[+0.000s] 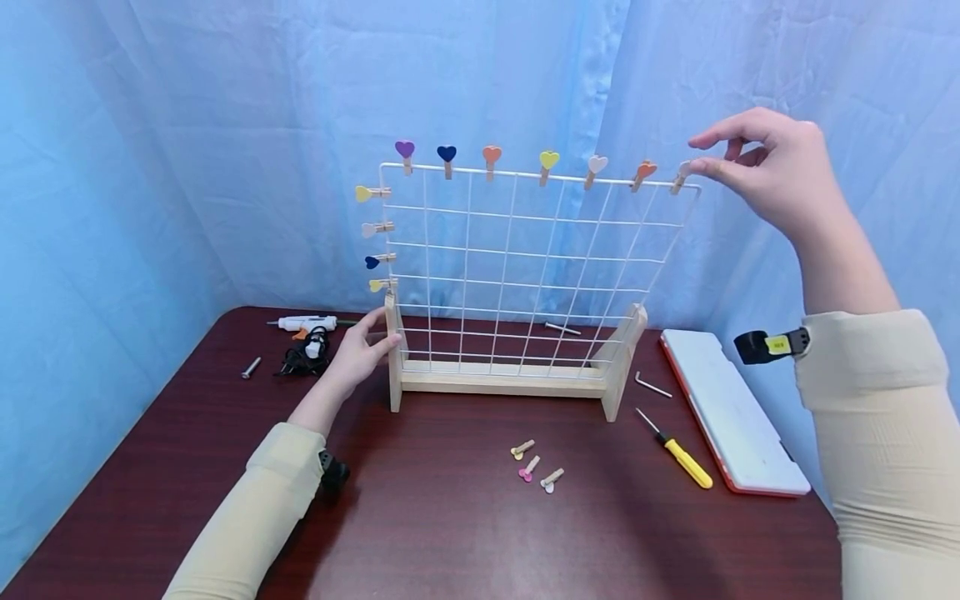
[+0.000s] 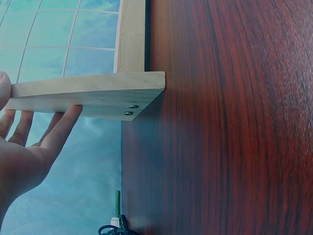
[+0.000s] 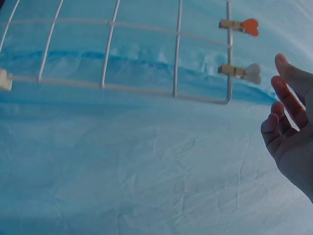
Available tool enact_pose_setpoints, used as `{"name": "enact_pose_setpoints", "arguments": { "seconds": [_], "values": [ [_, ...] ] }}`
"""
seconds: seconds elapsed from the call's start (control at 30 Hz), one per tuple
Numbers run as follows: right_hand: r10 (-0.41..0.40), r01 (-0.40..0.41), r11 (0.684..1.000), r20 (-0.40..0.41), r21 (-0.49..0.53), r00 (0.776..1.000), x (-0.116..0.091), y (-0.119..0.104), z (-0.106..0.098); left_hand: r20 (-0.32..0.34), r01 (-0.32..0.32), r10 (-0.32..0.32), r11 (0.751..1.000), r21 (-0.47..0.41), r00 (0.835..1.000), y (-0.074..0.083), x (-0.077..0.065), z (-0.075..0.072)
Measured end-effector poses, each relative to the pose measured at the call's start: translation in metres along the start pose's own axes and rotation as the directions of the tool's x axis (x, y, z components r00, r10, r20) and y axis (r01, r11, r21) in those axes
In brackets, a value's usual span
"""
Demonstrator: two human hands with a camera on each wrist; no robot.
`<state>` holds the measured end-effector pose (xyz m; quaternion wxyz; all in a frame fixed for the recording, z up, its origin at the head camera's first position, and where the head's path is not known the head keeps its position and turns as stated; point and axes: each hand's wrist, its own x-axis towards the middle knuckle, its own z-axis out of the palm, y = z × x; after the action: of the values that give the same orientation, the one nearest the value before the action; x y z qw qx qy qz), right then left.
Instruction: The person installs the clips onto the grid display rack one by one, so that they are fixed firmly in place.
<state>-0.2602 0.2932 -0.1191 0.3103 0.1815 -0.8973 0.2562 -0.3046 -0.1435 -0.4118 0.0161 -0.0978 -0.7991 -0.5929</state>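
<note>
A white wire grid point(image 1: 512, 221) stands in a wooden stand point(image 1: 502, 383). Heart-topped clothespins are clipped along its top wire, among them a purple one point(image 1: 405, 150), and several more sit down its left side. My left hand point(image 1: 352, 354) holds the stand's left upright point(image 2: 88, 93), thumb on one side and fingers against its outer face. By the grid's top right corner is my right hand point(image 1: 772, 162), its fingers loosely bent. A white heart clothespin point(image 3: 244, 72) is clipped there; in the right wrist view a gap parts it from the fingertips.
Three loose clothespins point(image 1: 531, 467) lie in front of the stand. To the right are a yellow screwdriver point(image 1: 686, 462), a hex key point(image 1: 652, 385) and a white case point(image 1: 731, 408). A glue gun point(image 1: 307, 323), black cable point(image 1: 303, 358) and bolt point(image 1: 251, 367) lie left.
</note>
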Motion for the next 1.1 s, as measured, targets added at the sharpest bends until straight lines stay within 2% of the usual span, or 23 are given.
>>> {"name": "enact_pose_setpoints", "arguments": {
  "seconds": [0.1, 0.17, 0.27, 0.33, 0.4, 0.5, 0.63, 0.7, 0.87, 1.03, 1.1],
  "values": [
    [-0.099, 0.101, 0.99, -0.026, 0.098, 0.995, -0.012, -0.013, 0.008, 0.004, 0.0, 0.0, 1.0, -0.01, 1.0, 0.001, 0.0, 0.001],
    [-0.18, 0.179, 0.974, -0.005, 0.136, 0.984, -0.024, -0.024, 0.018, 0.005, 0.0, 0.0, 1.0, -0.016, 1.0, 0.001, 0.0, 0.002],
    [-0.306, 0.293, 0.943, 0.064, 0.156, 0.95, -0.044, -0.035, 0.042, 0.011, -0.001, 0.001, 1.0, -0.02, 1.0, 0.002, 0.0, 0.002],
    [-0.359, 0.337, 0.926, 0.124, 0.167, 0.925, -0.058, -0.03, 0.066, 0.009, 0.005, -0.005, 1.0, -0.02, 1.0, 0.003, 0.0, 0.003],
    [-0.386, 0.35, 0.915, 0.186, 0.2, 0.904, -0.072, -0.019, 0.093, 0.008, 0.008, -0.008, 1.0, -0.016, 1.0, 0.003, 0.0, 0.002],
    [-0.395, 0.323, 0.907, 0.28, 0.271, 0.875, -0.097, -0.002, 0.135, 0.001, 0.011, -0.011, 1.0, -0.013, 1.0, 0.002, 0.0, 0.002],
    [-0.378, 0.263, 0.911, 0.393, 0.317, 0.838, -0.134, 0.011, 0.183, -0.002, 0.013, -0.013, 1.0, 0.002, 1.0, 0.0, -0.001, 0.001],
    [-0.383, 0.253, 0.912, 0.444, 0.324, 0.81, -0.152, 0.017, 0.203, 0.001, 0.016, -0.016, 1.0, 0.006, 1.0, 0.0, -0.001, 0.001],
    [-0.402, 0.25, 0.909, 0.54, 0.334, 0.739, -0.187, 0.026, 0.236, 0.009, 0.018, -0.017, 1.0, -0.011, 1.0, 0.0, -0.003, 0.002],
    [-0.457, 0.292, 0.885, 0.556, 0.363, 0.694, -0.201, 0.03, 0.258, 0.004, 0.008, -0.008, 1.0, -0.029, 1.0, 0.0, -0.002, 0.001],
    [-0.462, 0.286, 0.883, 0.582, 0.373, 0.669, -0.204, 0.031, 0.264, 0.003, 0.005, -0.004, 1.0, -0.028, 1.0, 0.0, -0.002, 0.001]
  ]
}}
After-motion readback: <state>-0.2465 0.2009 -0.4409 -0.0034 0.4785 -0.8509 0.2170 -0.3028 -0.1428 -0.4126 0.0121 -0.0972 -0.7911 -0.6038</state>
